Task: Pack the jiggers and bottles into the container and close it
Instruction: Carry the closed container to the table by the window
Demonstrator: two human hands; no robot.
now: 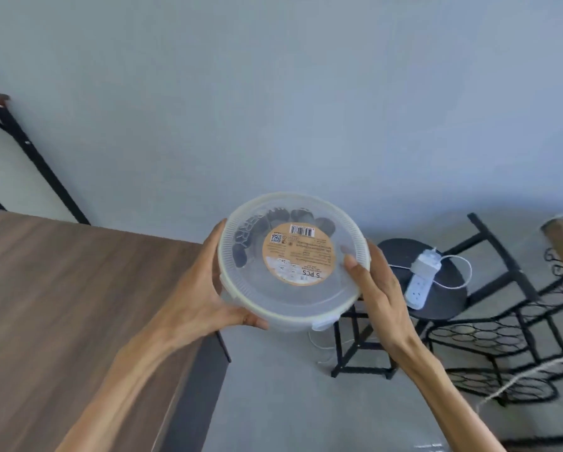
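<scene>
A round translucent plastic container (319,298) with its lid on and a tan round label (298,254) is held in the air past the table's right edge. Dark shapes show through the lid along its far left side; I cannot tell what they are. My left hand (205,288) grips the container's left rim, thumb under the near edge. My right hand (376,288) holds the right rim, with its fingertips on the lid. No loose jiggers or bottles are in sight.
A wooden table (78,305) fills the lower left. To the right stands a small black round stool (449,288) carrying a white power strip (420,282) with a cable. A black wire rack (508,340) stands at the far right. A grey wall lies beyond.
</scene>
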